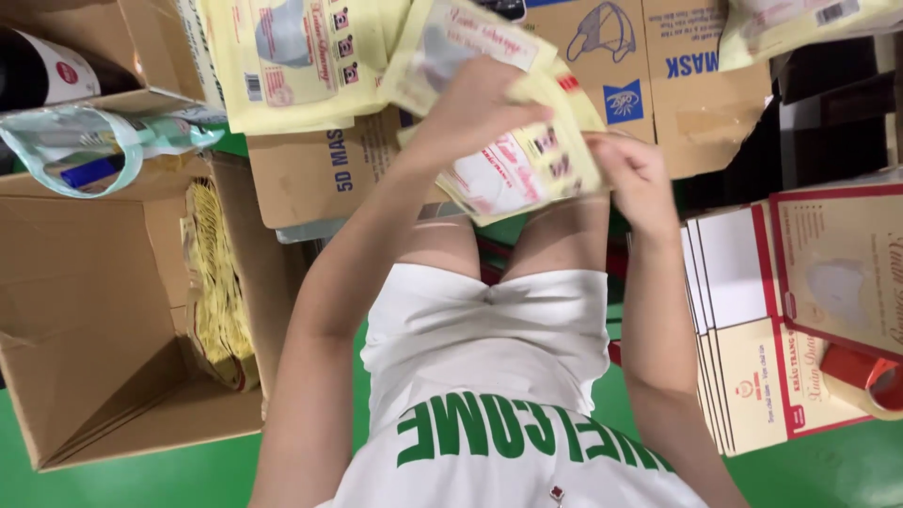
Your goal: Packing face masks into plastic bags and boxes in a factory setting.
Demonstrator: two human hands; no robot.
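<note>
- Fingers [489, 113] of my left hand [475, 108] are curled closed on a yellow mask packet [527, 174], gripping its upper edge at upper centre of the frame.
- Fingers of my right hand [635, 174] pinch the same packet's right edge, closed on it.
- I see the packet held in the air above my knees, tilted, with a second yellow packet [451, 42] fanned behind it under the left hand.
- More yellow packets [292, 61] lie at upper left over a brown carton [320, 174].
- An open cardboard box [94, 320] sits at left, a bundle of yellow bands [218, 282] leaning inside it.
- Flat red-edged cartons [752, 339] are stacked at right on the green floor [828, 470].
</note>
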